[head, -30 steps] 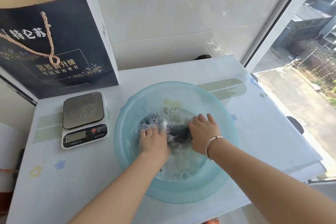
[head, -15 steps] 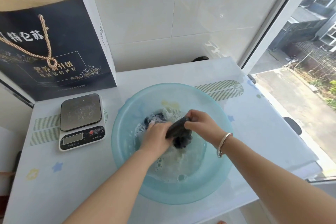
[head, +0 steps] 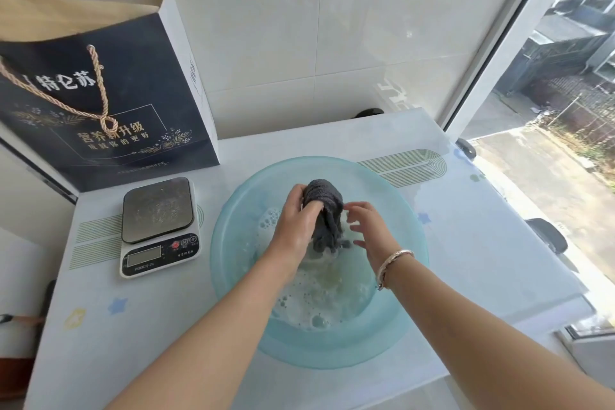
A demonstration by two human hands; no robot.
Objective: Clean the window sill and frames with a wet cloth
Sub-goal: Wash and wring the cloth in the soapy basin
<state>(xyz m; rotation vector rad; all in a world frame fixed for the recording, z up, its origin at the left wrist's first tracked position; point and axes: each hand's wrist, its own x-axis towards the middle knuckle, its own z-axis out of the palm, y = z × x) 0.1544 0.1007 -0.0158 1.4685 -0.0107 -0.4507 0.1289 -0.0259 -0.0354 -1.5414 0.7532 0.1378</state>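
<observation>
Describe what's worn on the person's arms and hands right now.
Both forearms are bare, with no sleeves or gloves in view. The right hand has a thin metallic bracelet at the wrist. The left hand shows no jewellery.

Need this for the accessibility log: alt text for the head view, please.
A left hand grips a wet grey cloth above a soapy blue basin, right hand open beside it. A kitchen scale sits left.

The paper bag (head: 100,103) runs off the left edge; the left hand (head: 296,220) hides part of the cloth (head: 324,210).
</observation>
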